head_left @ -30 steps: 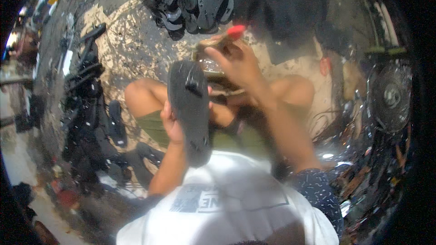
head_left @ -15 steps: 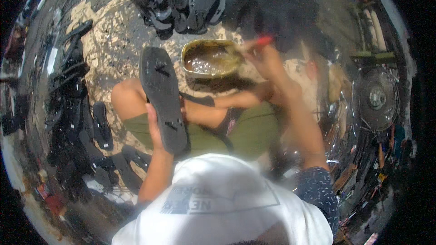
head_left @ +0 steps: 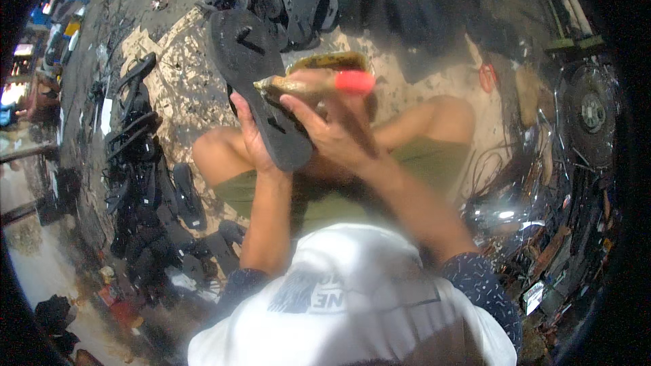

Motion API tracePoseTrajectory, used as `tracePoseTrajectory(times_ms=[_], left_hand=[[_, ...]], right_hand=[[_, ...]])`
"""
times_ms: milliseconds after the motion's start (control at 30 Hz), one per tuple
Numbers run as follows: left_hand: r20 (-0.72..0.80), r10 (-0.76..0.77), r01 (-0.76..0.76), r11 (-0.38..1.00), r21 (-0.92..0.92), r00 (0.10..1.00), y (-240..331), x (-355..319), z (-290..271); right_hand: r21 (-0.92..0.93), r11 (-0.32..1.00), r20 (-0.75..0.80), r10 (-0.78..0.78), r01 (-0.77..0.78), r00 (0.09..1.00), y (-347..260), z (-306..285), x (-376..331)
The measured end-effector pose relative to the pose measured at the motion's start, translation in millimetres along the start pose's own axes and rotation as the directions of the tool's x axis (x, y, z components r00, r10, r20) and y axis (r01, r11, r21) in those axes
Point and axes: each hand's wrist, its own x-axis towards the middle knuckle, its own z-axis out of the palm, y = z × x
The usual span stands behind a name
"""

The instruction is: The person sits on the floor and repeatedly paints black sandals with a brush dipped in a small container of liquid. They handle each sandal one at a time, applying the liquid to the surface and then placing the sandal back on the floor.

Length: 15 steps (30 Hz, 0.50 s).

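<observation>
My left hand (head_left: 253, 137) is closed around the edge of a black sandal sole (head_left: 247, 64), holding it tilted above my lap. Two dark V-shaped marks show on the sole's face. My right hand (head_left: 339, 129) grips a brush (head_left: 355, 82) with a red handle and yellowish, coated bristles. The bristle tip overlaps the middle of the sole; whether it touches, I cannot tell for sure. Behind the right hand, a yellowish tub (head_left: 332, 61) is mostly hidden, with only its far rim showing.
Several black sandals (head_left: 304, 0) are heaped at the far side. More black sandals (head_left: 139, 129) lie in a row on the left. A round wheel-like object (head_left: 592, 112) stands at the far right, and a red ring (head_left: 487, 77) lies on the floor right of the tub.
My right hand has brought the brush left from beside the tub to the sole. My left hand has lifted the sole farther away from me and tilted it. The tub is now partly covered.
</observation>
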Motion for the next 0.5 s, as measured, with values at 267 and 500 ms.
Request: tracePoseTrajectory(times_ms=[267, 500], left_hand=[[-0.068, -0.079, 0.088, 0.987, 0.133, 0.995, 17.5, 5.7, 5.5], [0.073, -0.335, 0.340, 0.938, -0.072, 0.939, 1.7, 1.6, 10.6]], right_hand=[[0.317, 0.874, 0.431, 0.212, -0.367, 0.877, -32.8, -20.9, 14.6], [0.513, 0.814, 0.471, -0.003, -0.271, 0.882, 13.8, -22.1, 27.5]])
